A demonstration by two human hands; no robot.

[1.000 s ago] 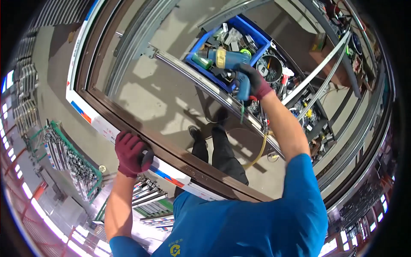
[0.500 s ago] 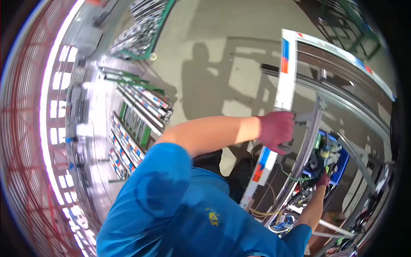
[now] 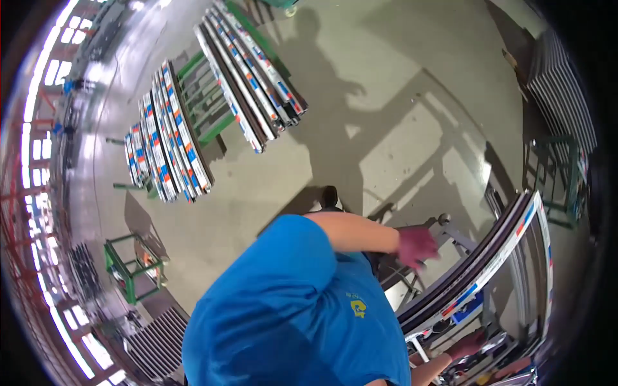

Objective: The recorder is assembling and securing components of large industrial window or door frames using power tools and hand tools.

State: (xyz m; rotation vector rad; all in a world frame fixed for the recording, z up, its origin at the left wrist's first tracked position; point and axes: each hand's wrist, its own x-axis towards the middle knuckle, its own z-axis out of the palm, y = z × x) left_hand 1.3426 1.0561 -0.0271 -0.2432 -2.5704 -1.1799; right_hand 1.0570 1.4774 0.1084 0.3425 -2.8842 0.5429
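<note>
My left hand point(image 3: 417, 246), in a maroon glove, hovers beside the work stand with its fingers apart and nothing in them. To its right lies a white profile frame point(image 3: 499, 265) with blue and red marks, its corner at the far right. Dark rails run along the frame's near-left side. My right hand point(image 3: 467, 345), also gloved in maroon, is beyond the frame at the lower right, among small clutter. Its fingers are too small and unclear to read, so whether it holds anything is hidden. A blue bin point(image 3: 468, 307) shows partly beneath the frame, close to that hand.
Green racks point(image 3: 205, 122) at the upper left carry bundles of long striped profiles point(image 3: 248, 74). A green metal stand point(image 3: 132, 267) is at the left, another green stand point(image 3: 553, 177) at the far right. Stacked grey slats point(image 3: 563, 90) stand at the upper right.
My view and body have turned, so the racks and stand appear elsewhere. My left hand has come off the white frame. My right hand no longer reaches into the blue bin.
</note>
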